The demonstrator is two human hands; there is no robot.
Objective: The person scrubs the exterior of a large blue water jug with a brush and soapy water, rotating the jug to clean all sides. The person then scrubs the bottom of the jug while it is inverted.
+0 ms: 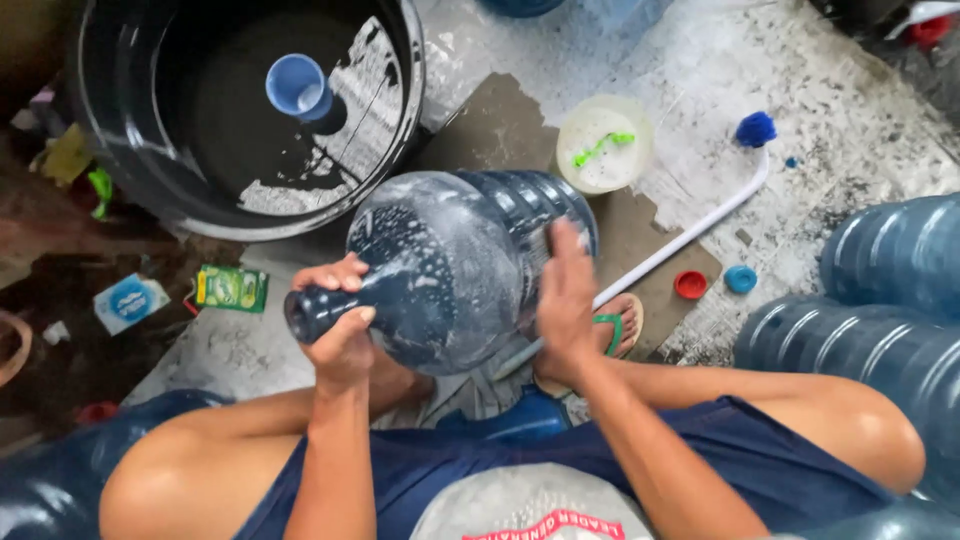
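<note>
Soapy blue water jug [450, 265] tilted over lap, neck wrapped by left hand [335, 330]; right hand [565, 300] pressed flat on its side, fingertips blurred, whatever lies under palm hidden. Foot [610, 335] partly covered.

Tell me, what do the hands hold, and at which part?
The left hand grips the blue water jug by its neck; the right hand presses flat on its side.

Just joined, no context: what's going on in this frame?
A seated person holds a large blue water jug tilted on its side, soapy. The left hand grips its neck; the right hand presses flat on its body. A black tub of water with a blue scoop floating sits ahead, a white brush and more jugs to the right.
</note>
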